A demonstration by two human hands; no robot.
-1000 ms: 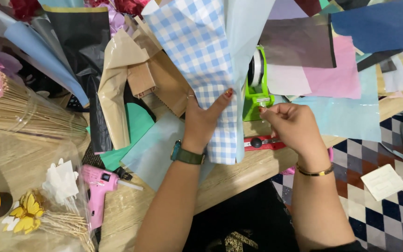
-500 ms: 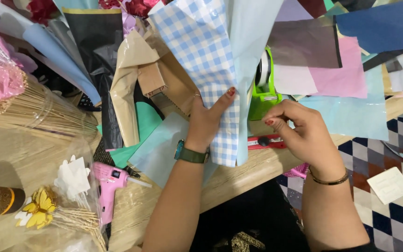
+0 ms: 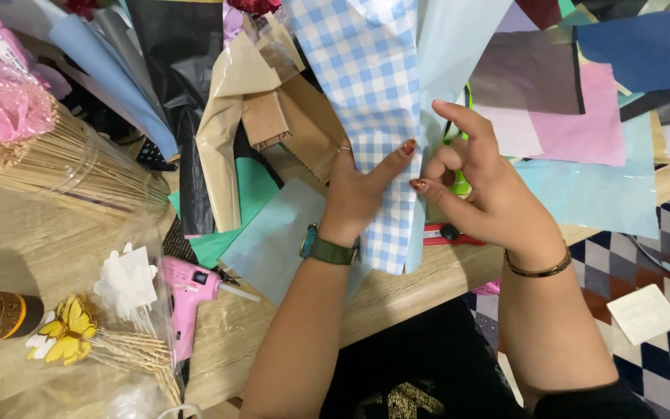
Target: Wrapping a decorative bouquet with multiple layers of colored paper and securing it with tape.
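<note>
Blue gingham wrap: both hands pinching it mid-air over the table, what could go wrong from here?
1. The blue gingham wrap is gripped only at its narrow lower part by the left hand and right hand; it could slip or unfold.
2. The pink glue gun lies by the left forearm; an elbow might knock it.
3. Loose paper sheets crowd the table and might snag.

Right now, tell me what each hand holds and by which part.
Left hand grips the blue checked wrap at its narrow lower section; right hand pinches its edge.

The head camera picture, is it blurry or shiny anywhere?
Head view: evenly lit and mostly sharp; both hands, left hand and right hand, look crisp on the blue checked paper; the clear plastic wrap shows pale glare; soft shadows on the wooden table.
</note>
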